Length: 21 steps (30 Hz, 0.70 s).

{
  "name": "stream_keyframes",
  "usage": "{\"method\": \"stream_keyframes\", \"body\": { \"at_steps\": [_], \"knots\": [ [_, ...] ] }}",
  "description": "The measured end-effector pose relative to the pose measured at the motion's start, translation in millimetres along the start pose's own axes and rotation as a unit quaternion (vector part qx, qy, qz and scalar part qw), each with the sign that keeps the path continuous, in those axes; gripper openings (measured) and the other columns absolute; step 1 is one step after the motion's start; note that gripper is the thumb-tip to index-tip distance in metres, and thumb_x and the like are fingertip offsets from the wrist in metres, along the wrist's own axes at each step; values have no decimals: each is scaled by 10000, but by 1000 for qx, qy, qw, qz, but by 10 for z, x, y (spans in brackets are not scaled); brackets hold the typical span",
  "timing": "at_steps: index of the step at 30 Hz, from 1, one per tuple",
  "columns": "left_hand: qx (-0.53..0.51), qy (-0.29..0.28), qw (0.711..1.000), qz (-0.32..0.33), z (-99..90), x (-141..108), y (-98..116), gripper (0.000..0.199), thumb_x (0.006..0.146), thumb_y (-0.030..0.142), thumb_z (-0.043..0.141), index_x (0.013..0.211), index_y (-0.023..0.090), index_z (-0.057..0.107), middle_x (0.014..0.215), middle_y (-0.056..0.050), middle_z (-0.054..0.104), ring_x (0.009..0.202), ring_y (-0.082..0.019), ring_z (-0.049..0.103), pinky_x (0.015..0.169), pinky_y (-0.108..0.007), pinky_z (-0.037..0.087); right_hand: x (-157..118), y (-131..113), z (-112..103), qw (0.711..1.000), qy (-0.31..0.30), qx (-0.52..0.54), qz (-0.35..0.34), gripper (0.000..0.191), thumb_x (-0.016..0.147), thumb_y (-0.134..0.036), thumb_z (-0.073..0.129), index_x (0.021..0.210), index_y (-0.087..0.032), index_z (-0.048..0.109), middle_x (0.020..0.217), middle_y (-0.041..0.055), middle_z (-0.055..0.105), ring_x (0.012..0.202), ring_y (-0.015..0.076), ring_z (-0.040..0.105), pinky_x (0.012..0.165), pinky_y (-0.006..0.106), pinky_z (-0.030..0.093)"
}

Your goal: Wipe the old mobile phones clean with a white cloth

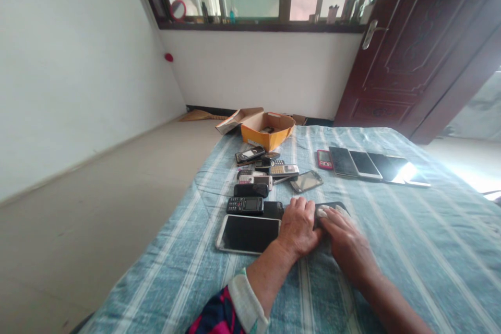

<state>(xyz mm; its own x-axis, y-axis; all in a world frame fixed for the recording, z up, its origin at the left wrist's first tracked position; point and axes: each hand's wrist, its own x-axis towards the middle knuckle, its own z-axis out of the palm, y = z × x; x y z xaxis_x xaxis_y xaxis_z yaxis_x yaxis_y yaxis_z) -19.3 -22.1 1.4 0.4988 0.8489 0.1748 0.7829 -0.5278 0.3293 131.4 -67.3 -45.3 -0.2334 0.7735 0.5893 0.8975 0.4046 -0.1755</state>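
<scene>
A black, round-cornered phone (332, 204) is lying partly hidden on the striped cloth (176, 282); the left hand (299, 227) is gripping its left side, the right hand's (347, 235) fingers are clutching a white wad (322, 212) against it.

1 dark phone (332, 205), mostly hidden, over striped blue cloth (391, 255); white wipe (323, 211) touching it.
</scene>
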Motion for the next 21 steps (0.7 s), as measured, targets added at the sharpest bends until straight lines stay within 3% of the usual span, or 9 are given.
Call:
{"method": "stream_keyframes", "body": {
  "at_steps": [7,15,21],
  "knots": [
    [-7,16,1000,3,25,-1,-11,360,746,422,672,978,185,531,1035,-75,552,998,-262,482,911,-380,434,0,141,-24,997,12,-27,67,474,831,-33,339,1145,-179,663,1231,96,643,1213,257,544,1022,466,465],
    [6,4,1000,7,11,4,-12,251,806,361,595,972,184,532,1024,-76,556,985,-248,485,897,-369,435,24,-52,37,999,-11,32,-18,499,799,0,352,1141,-176,669,1234,92,646,1232,231,531,1048,446,444],
    [-1,14,1000,5,10,9,-6,332,763,418,660,965,185,538,1030,-74,560,995,-253,489,894,-372,439,77,109,-11,999,5,-12,49,463,828,-31,365,1131,-192,676,1217,84,654,1195,230,559,1025,427,463]
  ]
}}
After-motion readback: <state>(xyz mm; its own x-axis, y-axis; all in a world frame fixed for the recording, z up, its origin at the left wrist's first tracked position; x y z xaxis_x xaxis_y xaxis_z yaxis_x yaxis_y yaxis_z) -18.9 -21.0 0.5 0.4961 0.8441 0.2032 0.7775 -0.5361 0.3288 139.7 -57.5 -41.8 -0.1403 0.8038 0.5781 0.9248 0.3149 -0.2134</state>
